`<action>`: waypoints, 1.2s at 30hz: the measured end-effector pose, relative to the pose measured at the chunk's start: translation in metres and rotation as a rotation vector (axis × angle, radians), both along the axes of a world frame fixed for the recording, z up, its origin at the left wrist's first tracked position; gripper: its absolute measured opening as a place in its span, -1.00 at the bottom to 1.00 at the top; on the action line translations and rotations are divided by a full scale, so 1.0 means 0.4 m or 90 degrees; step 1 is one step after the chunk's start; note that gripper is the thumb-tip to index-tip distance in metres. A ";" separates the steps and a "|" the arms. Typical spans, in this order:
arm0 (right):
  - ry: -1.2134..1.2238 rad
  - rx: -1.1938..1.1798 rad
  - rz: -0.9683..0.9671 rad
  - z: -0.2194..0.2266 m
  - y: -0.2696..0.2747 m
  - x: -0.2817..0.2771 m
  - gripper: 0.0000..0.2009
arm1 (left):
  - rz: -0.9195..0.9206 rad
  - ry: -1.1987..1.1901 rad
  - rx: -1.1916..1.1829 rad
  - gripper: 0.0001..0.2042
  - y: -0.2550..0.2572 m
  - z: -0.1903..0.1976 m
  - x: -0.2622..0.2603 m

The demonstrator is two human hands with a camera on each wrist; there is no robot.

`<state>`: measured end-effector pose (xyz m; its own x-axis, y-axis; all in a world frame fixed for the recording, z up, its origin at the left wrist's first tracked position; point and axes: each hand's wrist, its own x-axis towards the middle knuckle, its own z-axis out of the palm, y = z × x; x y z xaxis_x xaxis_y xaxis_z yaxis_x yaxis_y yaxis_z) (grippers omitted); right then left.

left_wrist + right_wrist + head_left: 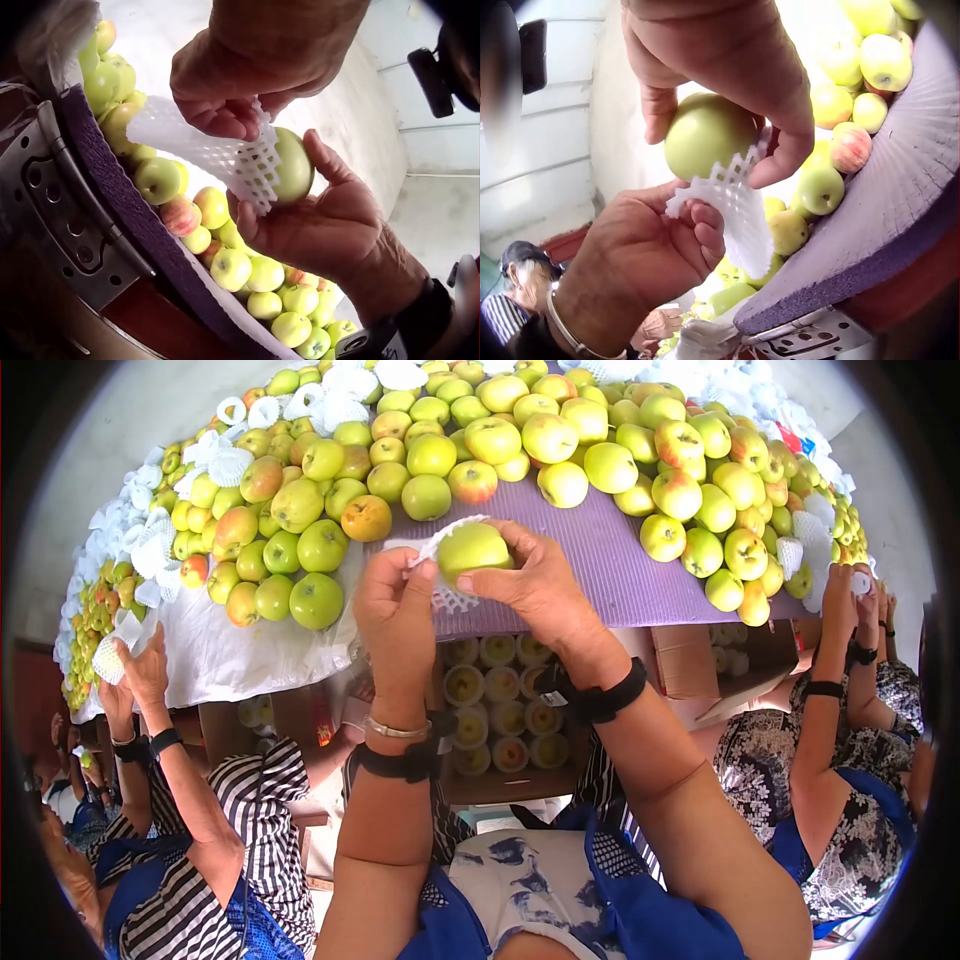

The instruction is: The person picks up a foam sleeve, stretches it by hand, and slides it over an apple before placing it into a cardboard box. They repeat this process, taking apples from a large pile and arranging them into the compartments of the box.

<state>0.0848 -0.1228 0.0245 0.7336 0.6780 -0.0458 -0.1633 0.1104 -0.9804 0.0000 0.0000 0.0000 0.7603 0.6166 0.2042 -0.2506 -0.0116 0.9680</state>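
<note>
A green apple is held in my right hand, thumb on one side and fingers round the other. My left hand pinches the rim of a white foam net sleeve. In the left wrist view the sleeve's open end covers one side of the apple, and its narrow end hangs loose. The right wrist view shows the left fingers curled at the edge of the foam net, right below the apple.
Many apples lie heaped on a table with a purple ribbed mat. White foam nets lie among them. Below the edge stands a box of wrapped apples. Other people's hands work at left and right.
</note>
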 end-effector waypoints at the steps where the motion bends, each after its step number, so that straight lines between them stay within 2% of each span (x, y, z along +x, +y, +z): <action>1: -0.086 -0.027 -0.072 -0.013 0.008 -0.003 -0.44 | -0.013 0.015 0.014 -0.92 -0.003 -0.002 -0.001; 2: -0.172 -0.053 -0.145 -0.023 0.013 -0.003 -0.43 | -0.027 0.030 0.028 -0.93 -0.007 -0.003 0.001; 5: -0.503 -0.114 -0.264 -0.042 0.019 0.009 -0.39 | -0.019 -0.017 0.048 -0.94 -0.027 -0.001 0.018; 8: -0.534 -0.110 -0.253 -0.053 0.014 0.004 -0.35 | -0.032 -0.026 -0.001 -0.95 -0.018 -0.020 0.018; 11: -0.582 -0.105 -0.273 -0.051 0.015 0.001 -0.32 | -0.120 0.018 -0.146 -0.94 -0.023 0.004 0.009; 14: -0.657 -0.104 -0.283 -0.046 0.015 0.000 -0.33 | -0.160 0.035 -0.135 -0.92 -0.007 -0.008 0.004; 17: -0.692 -0.117 -0.259 -0.041 0.018 -0.004 -0.34 | -0.139 0.056 -0.014 -0.85 0.010 -0.014 -0.001; 20: -0.765 -0.122 -0.172 -0.036 0.018 0.002 -0.35 | -0.098 -0.001 -0.104 -0.69 -0.039 0.039 0.011; 23: -0.728 -0.105 -0.096 -0.015 0.008 -0.006 -0.36 | -0.175 0.073 -0.174 -0.55 -0.007 0.026 0.010; 26: -0.391 0.077 -0.146 -0.010 0.009 -0.002 -0.40 | -0.171 -0.049 -0.325 -0.51 0.008 0.038 0.004; 29: -0.208 0.149 -0.068 -0.035 0.011 0.009 -0.53 | -0.214 -0.071 -0.364 -0.52 0.014 0.041 0.000; 32: -0.124 0.153 -0.074 -0.059 0.013 0.024 -0.66 | -0.210 -0.080 -0.357 -0.52 0.014 0.032 -0.001; 35: -0.055 0.158 -0.078 -0.035 0.003 0.025 -0.74 | -0.227 -0.111 -0.357 -0.53 0.005 0.038 0.000; 36: -0.071 0.152 -0.089 -0.040 0.003 0.026 -0.75 | -0.213 -0.100 -0.347 -0.53 0.000 0.037 0.001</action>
<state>0.0953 -0.1214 0.0084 0.8123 0.5515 0.1897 -0.0223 0.3545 -0.9348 0.0004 0.0001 0.0147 0.9160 0.3977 0.0532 -0.2935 0.5737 0.7647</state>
